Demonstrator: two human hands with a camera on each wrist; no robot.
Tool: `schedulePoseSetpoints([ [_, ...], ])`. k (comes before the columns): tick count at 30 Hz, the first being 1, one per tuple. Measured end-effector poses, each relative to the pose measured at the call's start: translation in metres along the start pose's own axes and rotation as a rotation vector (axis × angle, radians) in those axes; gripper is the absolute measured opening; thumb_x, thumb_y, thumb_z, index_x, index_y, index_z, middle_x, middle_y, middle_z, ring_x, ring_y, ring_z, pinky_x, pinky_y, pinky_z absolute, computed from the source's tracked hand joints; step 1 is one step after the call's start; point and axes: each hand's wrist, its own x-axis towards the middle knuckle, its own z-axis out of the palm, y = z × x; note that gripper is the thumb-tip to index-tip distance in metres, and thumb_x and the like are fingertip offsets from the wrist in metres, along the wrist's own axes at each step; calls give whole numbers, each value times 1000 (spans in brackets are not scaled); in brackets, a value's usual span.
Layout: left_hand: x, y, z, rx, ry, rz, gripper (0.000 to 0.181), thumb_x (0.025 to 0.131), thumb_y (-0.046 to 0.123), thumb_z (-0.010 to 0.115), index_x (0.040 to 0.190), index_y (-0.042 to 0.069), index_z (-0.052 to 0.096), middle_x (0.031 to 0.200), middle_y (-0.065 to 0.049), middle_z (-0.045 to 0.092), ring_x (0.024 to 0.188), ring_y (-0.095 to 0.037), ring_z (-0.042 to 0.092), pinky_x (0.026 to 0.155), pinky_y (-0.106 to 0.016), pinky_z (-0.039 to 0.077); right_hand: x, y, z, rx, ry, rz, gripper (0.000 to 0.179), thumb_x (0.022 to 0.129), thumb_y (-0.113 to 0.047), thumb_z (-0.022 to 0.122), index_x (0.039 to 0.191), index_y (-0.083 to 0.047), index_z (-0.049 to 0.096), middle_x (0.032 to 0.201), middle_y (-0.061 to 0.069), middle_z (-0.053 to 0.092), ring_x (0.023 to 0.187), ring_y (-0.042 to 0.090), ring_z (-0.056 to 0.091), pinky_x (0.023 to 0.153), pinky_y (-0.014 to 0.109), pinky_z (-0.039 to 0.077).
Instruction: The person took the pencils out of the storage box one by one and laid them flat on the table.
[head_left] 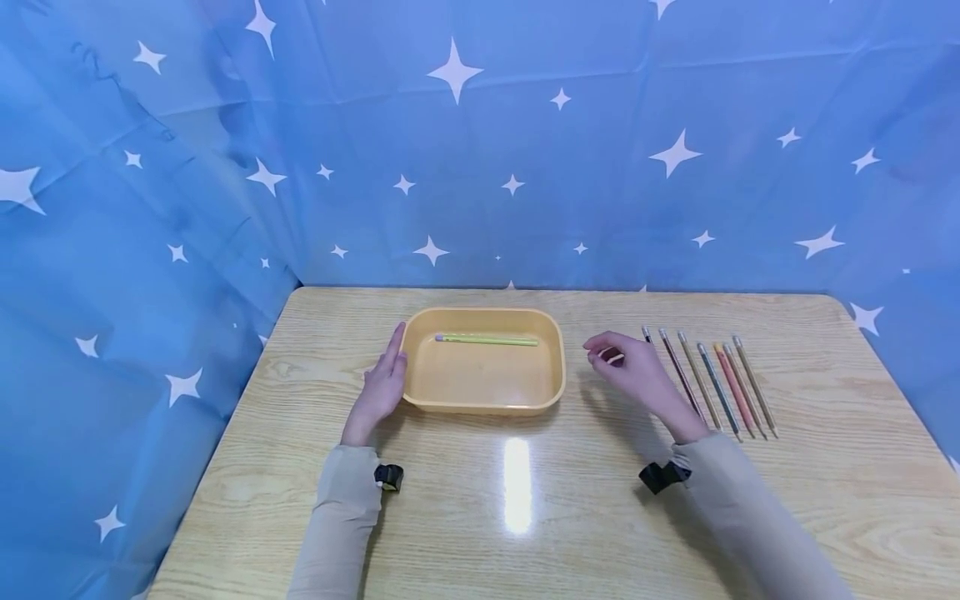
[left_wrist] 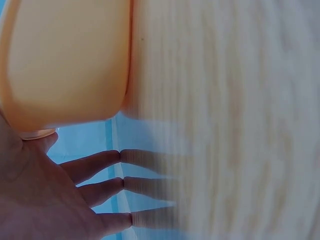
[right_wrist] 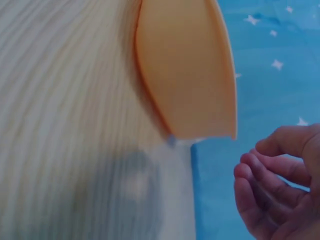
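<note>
An orange-yellow plastic tray [head_left: 483, 408] stands on the table with one yellow-green pencil [head_left: 487, 340] lying in it. My left hand [head_left: 382, 387] rests against the tray's left side; its fingers are extended, as the left wrist view also shows. Between the tray and a row of pencils, my right hand [head_left: 630, 367] hovers above the table. Its fingers are loosely bent, thumb close to the index finger, and nothing shows between them in the right wrist view. The row holds several pencils, among them a red one [head_left: 735, 381] and a dark teal one [head_left: 720, 392], lying slanted side by side.
The light wooden table [head_left: 480, 517] ends at a blue curtain [head_left: 525, 167] with white stars, which hangs behind it and along the left. A black band device [head_left: 664, 477] sits on the right wrist, another [head_left: 388, 477] on the left.
</note>
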Motion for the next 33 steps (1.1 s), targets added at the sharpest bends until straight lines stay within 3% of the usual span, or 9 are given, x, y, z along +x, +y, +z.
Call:
schedulePoseSetpoints([
  [11, 0, 0, 1, -3, 4, -9, 53, 107, 28, 17, 157, 19, 3, 158, -14, 17, 140, -49, 10, 108, -65, -7, 27, -32, 22, 87, -20, -67, 14, 90, 0, 62, 102, 4, 68, 94, 15, 69, 79, 23, 64, 68, 36, 55],
  [18, 0, 0, 0, -5, -5, -7, 53, 107, 27, 17, 157, 21, 2, 159, -13, 16, 140, -48, 9, 108, -65, -8, 39, -45, 42, 141, -59, -83, 14, 89, 2, 62, 102, 5, 68, 91, 11, 69, 82, 23, 64, 68, 33, 55],
  [33, -1, 0, 1, -7, -6, -12, 53, 107, 29, 17, 157, 21, 2, 159, -11, 13, 141, -45, 8, 106, -67, -9, 68, -53, 83, 97, -155, -126, 16, 86, 1, 64, 100, 5, 69, 89, 9, 69, 80, 21, 65, 72, 29, 54],
])
